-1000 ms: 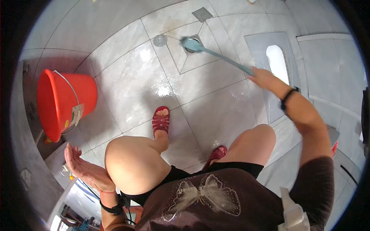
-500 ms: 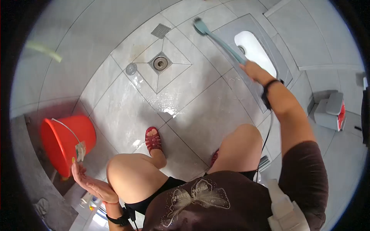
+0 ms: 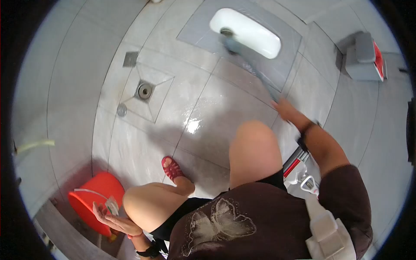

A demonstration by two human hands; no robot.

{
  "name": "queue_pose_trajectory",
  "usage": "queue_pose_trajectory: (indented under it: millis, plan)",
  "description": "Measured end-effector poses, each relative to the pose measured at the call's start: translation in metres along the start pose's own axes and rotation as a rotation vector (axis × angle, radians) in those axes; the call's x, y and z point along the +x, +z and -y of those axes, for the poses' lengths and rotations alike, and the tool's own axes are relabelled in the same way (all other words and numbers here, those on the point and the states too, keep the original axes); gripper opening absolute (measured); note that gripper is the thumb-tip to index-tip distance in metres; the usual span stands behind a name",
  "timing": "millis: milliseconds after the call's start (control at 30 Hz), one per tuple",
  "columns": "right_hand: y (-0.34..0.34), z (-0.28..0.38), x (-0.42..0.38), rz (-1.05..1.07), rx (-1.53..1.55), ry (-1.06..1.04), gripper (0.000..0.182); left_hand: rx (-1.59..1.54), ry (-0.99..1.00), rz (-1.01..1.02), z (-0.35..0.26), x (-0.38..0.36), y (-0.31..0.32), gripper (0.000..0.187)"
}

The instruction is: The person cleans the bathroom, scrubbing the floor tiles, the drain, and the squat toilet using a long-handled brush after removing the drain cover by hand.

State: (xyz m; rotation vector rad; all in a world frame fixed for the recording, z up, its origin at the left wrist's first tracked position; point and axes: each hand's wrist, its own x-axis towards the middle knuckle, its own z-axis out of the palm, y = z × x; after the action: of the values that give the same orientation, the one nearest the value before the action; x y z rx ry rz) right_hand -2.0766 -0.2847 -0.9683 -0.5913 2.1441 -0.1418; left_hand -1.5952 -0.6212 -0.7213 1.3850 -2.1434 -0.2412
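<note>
My right hand is closed around the end of a long-handled scrub brush, with my arm stretched forward. The blue-grey brush is smeared by motion; its head lies close by the near rim of the white squat toilet, beside the drain hole. Palm up and fingers stretched out, my left hand rests by my left knee. It overlaps a red bucket in this view, near a small label on the bucket's side.
Wet grey floor tiles carry a square floor drain and a small round cover. A grey bin stands at the right wall. Left, a yellowish hose shows. A red-and-silver object lies behind my right knee.
The view has turned right, so the toilet, bin and drains sit differently in it. The brush head has moved from the tiles beside the toilet surround to its rim. My left hand stays by the knee.
</note>
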Motion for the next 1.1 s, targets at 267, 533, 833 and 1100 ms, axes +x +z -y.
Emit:
queue_pose_trajectory:
  millis: [267, 533, 833, 1100]
  plan:
    - [0.064, -0.005, 0.0, -0.384, 0.117, -0.158, 0.052, -0.018, 0.117, 0.082, -0.015, 0.012, 0.022, 0.052]
    - [0.083, -0.083, -0.088, -0.09, 0.083, 0.174, 0.046, -0.005, 0.097, 0.064, -0.006, 0.017, 0.034, 0.049]
    - [0.116, -0.165, -0.125, -0.304, 0.539, 0.498, 0.049, 0.073, 0.159, 0.062, -0.017, 0.02, 0.047, 0.05]
    - [0.142, -0.077, -0.164, -0.141, 0.333, 0.341, 0.052, 0.122, 0.178, 0.058, -0.018, 0.013, 0.046, 0.05]
